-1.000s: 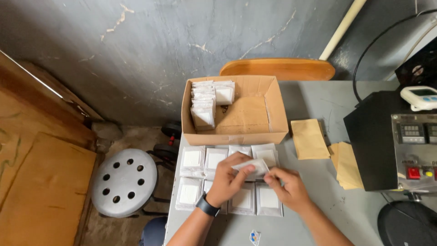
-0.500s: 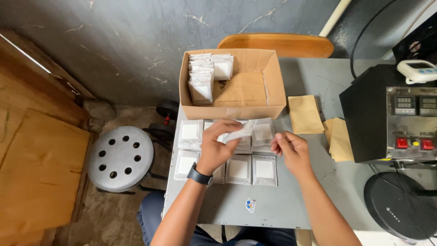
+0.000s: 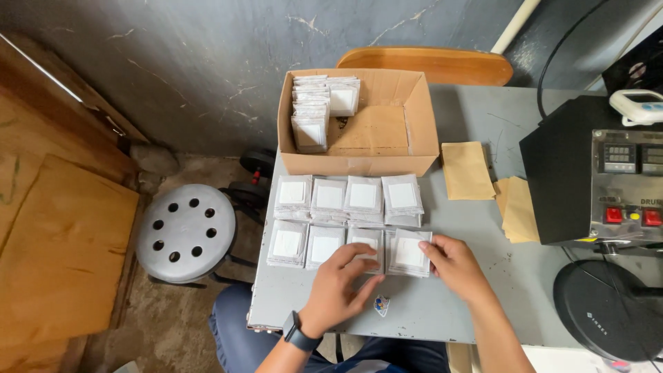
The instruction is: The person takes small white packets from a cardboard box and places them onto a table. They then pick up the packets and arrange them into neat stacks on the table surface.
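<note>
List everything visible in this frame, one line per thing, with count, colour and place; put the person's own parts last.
packet stacks: eight, white in clear sleeves, two rows of four on the table.
cardboard box: one, brown, behind the rows, holding more white packets.
table: one, grey metal.
brown envelopes: a few, tan, right of the box.
control machine: one, black with red buttons, right edge.
stool: one, grey, perforated seat, left of the table.
wooden chair seat: one, orange-brown, behind the box.
sticker: one, small, near the table's front edge.
left hand: watch on wrist, on the front-row stacks.
right hand: touching the front-right stack.
</note>
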